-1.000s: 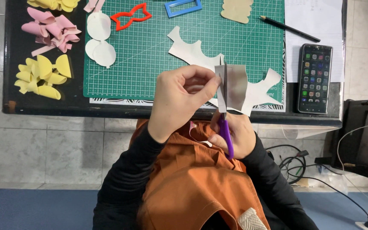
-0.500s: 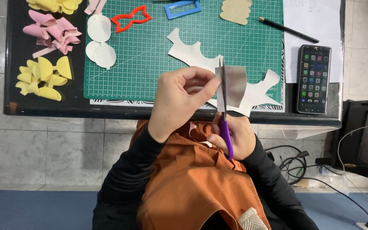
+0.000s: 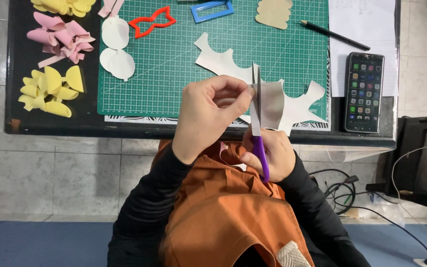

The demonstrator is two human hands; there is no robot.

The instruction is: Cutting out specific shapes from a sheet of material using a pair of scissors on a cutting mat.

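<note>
The left hand [image 3: 208,116] is closed in a pinch, thumb and fingertips clamping the left edge of a small grey-white sheet piece [image 3: 271,105], which it holds up just above the near edge of the green cutting mat [image 3: 174,64]. The right hand [image 3: 268,154] sits nearer the person than the mat, below the table edge, its fingers curled shut through the purple handles of the scissors [image 3: 258,128]; the blades point up toward the mat and run along the sheet piece right beside the left thumb. Behind the piece, lying on the mat's near right part, is a larger off-white offcut [image 3: 213,59] with scalloped cut-outs along its edge. Toward the mat's far edge lie a red bow-shaped template [image 3: 151,22], a blue rectangular frame [image 3: 212,10] and a tan scalloped shape [image 3: 274,12]. On the mat's left edge rest several white rounded cut-outs [image 3: 117,54]. Left of the mat, on the dark table [image 3: 13,99], are a pink foam bow [image 3: 60,37] and a yellow foam bow [image 3: 50,89]. Right of the mat, a black pencil [image 3: 334,35] lies across white paper [image 3: 362,20], and a smartphone [image 3: 365,91] with a lit screen lies near the table's front edge.
</note>
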